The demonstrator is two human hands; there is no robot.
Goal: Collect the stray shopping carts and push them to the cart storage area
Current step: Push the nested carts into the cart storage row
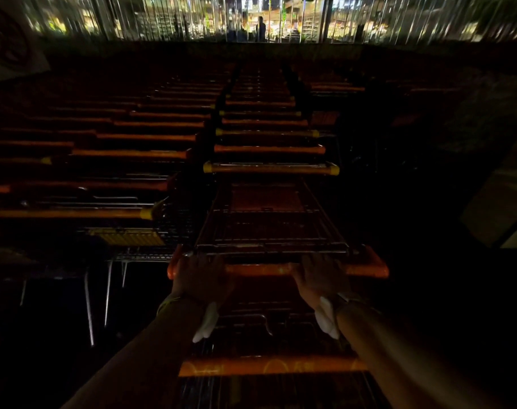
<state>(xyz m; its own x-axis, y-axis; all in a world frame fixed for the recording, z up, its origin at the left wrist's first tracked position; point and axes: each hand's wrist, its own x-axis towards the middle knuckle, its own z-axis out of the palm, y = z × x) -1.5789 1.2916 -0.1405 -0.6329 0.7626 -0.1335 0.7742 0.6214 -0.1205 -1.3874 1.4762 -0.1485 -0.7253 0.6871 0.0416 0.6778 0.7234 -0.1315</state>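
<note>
Both hands, the left hand (199,277) and right hand (320,278), grip the cart handle (260,269) at lower centre; push evenly so it nests straight into the cart row (270,168) ahead.

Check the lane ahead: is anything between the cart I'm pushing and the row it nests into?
Nothing visible. Left hand and right hand are on the cart's handle, and its basket already points into the middle row of nested carts. The scene is dark, so the floor can't be checked.
</note>
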